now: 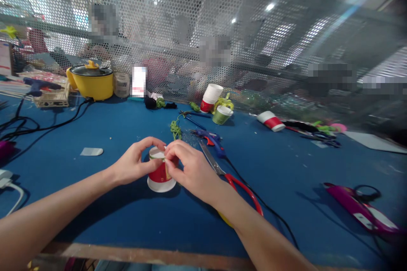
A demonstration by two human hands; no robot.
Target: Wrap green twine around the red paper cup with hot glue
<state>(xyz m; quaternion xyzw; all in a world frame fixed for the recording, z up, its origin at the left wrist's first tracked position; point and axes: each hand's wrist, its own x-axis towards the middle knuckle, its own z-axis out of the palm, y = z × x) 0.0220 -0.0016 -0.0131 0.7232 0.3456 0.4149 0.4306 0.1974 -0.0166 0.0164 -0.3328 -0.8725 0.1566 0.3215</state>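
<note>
A red and white paper cup (161, 185) stands upside down on the blue table in front of me. My left hand (138, 161) grips it from the left, thumb at the front and fingers over the top edge. A thin strand of green yarn (153, 157) lies along the cup's upper edge. My right hand (189, 165) is closed in a pinch on that yarn at the cup's upper right; the fingertips partly hide it. Loose green yarn (174, 129) lies just behind my hands. Large scissors (213, 159) with red and yellow handles lie beside and partly under my right forearm.
A blue glue gun (214, 139) lies right of the yarn, its cord running forward. Stacked paper cups (212, 93), a green cup (221, 116) and a tipped cup (271, 121) are farther back. A yellow pot (95, 84) stands back left; a purple power strip (352, 207) lies right.
</note>
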